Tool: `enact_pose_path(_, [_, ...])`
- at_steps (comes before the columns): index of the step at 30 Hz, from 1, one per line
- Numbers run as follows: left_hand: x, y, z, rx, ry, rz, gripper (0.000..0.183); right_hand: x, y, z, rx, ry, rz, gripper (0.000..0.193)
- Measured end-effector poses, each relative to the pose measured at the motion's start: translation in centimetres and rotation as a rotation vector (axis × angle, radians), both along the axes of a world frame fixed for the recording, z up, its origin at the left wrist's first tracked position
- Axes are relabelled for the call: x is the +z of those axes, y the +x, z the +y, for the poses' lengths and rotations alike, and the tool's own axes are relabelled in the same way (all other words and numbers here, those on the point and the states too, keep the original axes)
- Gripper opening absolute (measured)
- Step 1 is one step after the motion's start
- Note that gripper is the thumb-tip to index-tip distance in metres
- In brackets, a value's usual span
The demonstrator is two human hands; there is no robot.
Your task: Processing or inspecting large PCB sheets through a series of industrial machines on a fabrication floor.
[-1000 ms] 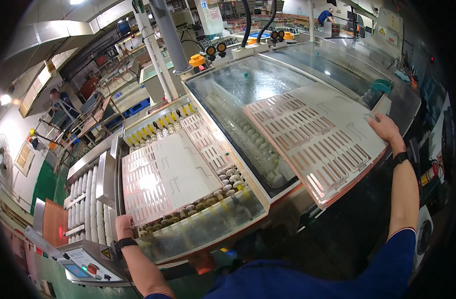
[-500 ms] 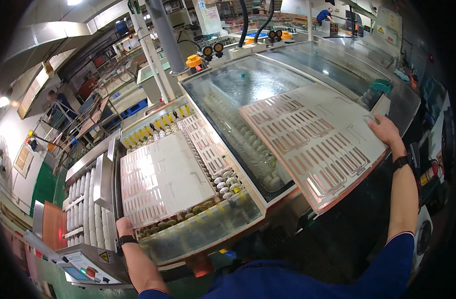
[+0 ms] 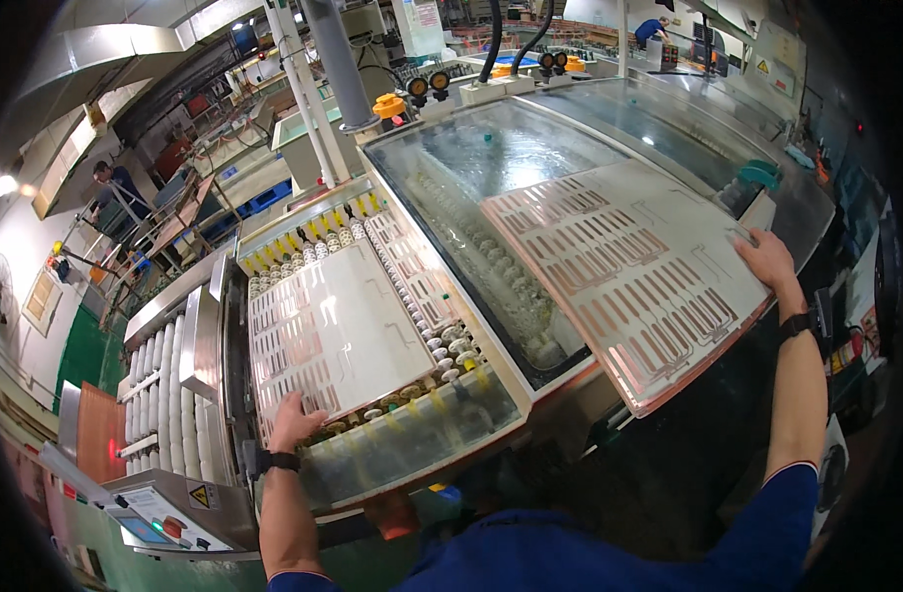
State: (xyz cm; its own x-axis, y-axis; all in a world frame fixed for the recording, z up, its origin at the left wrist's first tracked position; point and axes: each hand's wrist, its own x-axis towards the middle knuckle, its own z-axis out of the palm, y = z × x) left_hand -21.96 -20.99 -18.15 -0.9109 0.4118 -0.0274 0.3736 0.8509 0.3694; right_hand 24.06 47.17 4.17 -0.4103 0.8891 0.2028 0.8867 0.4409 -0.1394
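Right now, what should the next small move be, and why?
Probably a light steadying touch from the left hand on the large panel over the rollers: its fingers are at that panel's near left corner, and only a narrow gap separates it from the neighbouring panel. The right hand is at another panel's edge.
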Motion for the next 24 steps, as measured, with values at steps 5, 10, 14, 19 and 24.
enact_pose_path(5, [-0.5, 1.0, 2.4, -0.136, -0.071, 0.048, 0.09, 0.0, -0.1, 0.0, 0.033, 0.044, 0.022, 0.058])
enact_pose_path(10, [0.9, 1.6, 3.6, -0.124, -0.094, -0.085, 0.089, 0.3, 0.4, 0.1, 0.031, 0.022, 0.004, 0.054])
enact_pose_path(14, [0.0, 1.9, 5.7, -0.24, 0.12, 0.141, 0.064, 0.1, -0.4, 0.5, 0.03, 0.019, -0.093, 0.059])
enact_pose_path(19, [7.5, 9.6, 16.9, -0.297, 0.639, -0.083, 0.041, 0.3, -0.4, -0.7, 0.034, 0.002, -0.158, 0.064])
enact_pose_path(24, [12.2, 18.2, 24.4, -0.427, 0.915, -0.423, 0.036, 0.2, -0.3, -0.4, 0.065, 0.014, -0.183, 0.058])
